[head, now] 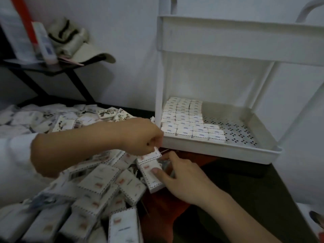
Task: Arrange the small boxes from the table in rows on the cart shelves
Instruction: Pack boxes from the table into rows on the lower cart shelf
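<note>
Just beside the cart (219, 151) we see the left hand (140, 135) pinching a small box (151, 156) in curled fingers while the right hand (184, 178) grips a second box (149, 173) (thumb on top).

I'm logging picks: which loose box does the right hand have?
The lower box at the right edge of the pile, under the thumb of the right hand; the upper box is pinched by the left hand.

Loose boxes (98, 183) lie heaped on the table (245, 190), left of the cart (228, 37) whose lower shelf (219, 151) holds rowed boxes (184, 120)
</note>
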`<act>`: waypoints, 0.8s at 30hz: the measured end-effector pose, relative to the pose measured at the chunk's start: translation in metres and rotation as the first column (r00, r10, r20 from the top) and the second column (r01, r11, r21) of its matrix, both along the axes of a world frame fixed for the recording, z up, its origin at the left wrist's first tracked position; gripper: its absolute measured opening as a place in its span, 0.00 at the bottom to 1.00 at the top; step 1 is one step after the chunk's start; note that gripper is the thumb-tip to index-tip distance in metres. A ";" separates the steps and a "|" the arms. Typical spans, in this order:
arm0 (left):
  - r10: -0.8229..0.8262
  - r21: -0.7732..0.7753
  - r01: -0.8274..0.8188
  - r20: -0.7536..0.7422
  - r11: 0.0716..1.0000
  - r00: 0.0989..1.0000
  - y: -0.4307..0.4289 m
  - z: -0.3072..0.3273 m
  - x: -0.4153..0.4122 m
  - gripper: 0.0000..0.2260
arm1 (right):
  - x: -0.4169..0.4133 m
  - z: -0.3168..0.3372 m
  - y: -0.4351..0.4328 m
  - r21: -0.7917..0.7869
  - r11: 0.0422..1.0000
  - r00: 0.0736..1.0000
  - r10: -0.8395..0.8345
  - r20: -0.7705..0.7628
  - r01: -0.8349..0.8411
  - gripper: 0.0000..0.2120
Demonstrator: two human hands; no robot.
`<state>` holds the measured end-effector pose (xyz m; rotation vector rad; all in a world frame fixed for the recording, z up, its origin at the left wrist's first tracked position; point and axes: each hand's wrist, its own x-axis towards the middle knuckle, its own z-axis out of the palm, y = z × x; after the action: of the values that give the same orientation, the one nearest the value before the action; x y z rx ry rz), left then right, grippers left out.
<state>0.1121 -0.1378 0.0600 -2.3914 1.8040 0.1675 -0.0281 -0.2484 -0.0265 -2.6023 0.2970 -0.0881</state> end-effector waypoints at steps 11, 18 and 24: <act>0.122 0.163 -0.132 0.070 0.978 0.990 -0.001 -0.031 0.013 0.15 | -0.018 -0.005 -0.005 0.290 0.955 0.998 0.064 -0.021 -0.055 0.29; 0.163 0.052 -0.160 -0.066 0.986 0.984 -0.004 -0.035 0.017 0.31 | -0.032 0.003 -0.016 0.489 0.871 0.993 -0.023 0.117 -0.037 0.22; 0.074 -0.079 -0.095 -0.238 0.992 0.969 -0.011 -0.043 0.019 0.25 | -0.042 0.011 -0.034 0.612 0.791 0.956 -0.174 0.235 -0.007 0.21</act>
<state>0.1314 -0.1493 0.0170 -2.6107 1.8407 0.4026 -0.0702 -0.2823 -0.0154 -1.8982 0.2809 -0.3347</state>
